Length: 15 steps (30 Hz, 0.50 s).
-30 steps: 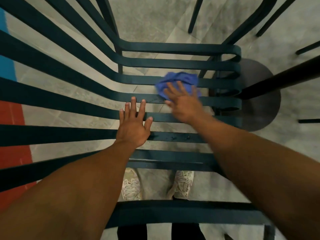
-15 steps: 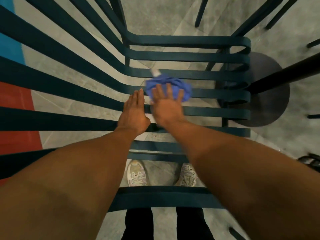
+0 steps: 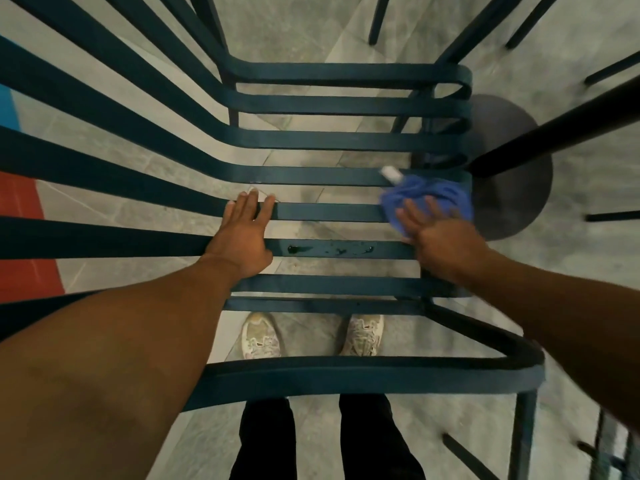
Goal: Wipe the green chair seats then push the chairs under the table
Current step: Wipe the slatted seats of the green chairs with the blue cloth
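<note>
A dark green slatted chair seat [image 3: 329,176] fills the view from above. My right hand [image 3: 440,239] presses a crumpled blue cloth [image 3: 433,195] flat onto the slats at the seat's right edge, fingers straight. A small white tag sticks out of the cloth's far corner. Flat on the slats left of centre rests my left hand [image 3: 244,233], fingers straight. Wet drops [image 3: 329,250] lie on the slat between the two hands.
A round dark table base [image 3: 516,202] with its black post [image 3: 554,129] stands just right of the seat. Other dark chair legs show at the top and right. My shoes [image 3: 261,336] are on the grey tiled floor under the seat.
My right hand has slid the cloth from the middle of the seat to its right edge. My left hand stays flat on the slats, left of centre.
</note>
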Motion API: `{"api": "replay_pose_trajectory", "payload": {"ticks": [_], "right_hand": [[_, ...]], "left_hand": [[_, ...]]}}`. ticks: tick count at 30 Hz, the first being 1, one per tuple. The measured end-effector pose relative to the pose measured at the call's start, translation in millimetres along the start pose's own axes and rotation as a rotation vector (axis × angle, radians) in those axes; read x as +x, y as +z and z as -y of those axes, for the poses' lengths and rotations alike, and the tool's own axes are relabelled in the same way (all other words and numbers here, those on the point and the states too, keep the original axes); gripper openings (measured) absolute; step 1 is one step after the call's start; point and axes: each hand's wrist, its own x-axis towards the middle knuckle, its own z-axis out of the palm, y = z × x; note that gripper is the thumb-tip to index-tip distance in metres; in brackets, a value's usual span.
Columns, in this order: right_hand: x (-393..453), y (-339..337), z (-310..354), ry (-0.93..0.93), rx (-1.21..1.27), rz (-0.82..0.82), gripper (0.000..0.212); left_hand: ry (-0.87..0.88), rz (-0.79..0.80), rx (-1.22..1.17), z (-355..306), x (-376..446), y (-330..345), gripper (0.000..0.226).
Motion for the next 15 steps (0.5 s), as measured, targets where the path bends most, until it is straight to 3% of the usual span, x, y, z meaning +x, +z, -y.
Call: {"api": "replay_pose_trajectory", "payload": {"ticks": [3, 6, 9, 12, 15], "right_hand": [[-25.4, -4.7, -21.5, 0.249, 0.228, 0.035, 0.041], [-20.3, 2.1, 27.1, 0.256, 0.264, 0.006, 0.024], [7.3, 13.0, 120.6, 0.104, 0.264, 0.013, 0.040], [35.6, 11.9, 211.1, -0.226, 0.226, 0.019, 0.051], [46.5, 13.1, 224.9, -0.537, 0.083, -0.061, 0.050]], "left_hand": [[-0.012, 0.015, -0.011, -4.4, 2.9, -0.3, 0.093], [-0.013, 0.022, -0.054, -2.5, 4.9, -1.2, 0.090], [-0.014, 0.043, -0.162, -0.3, 9.2, -3.9, 0.085], [-0.008, 0.057, -0.267, 2.8, 14.7, -9.7, 0.074], [-0.004, 0.045, -0.328, 5.9, 16.9, -12.8, 0.072]]}}
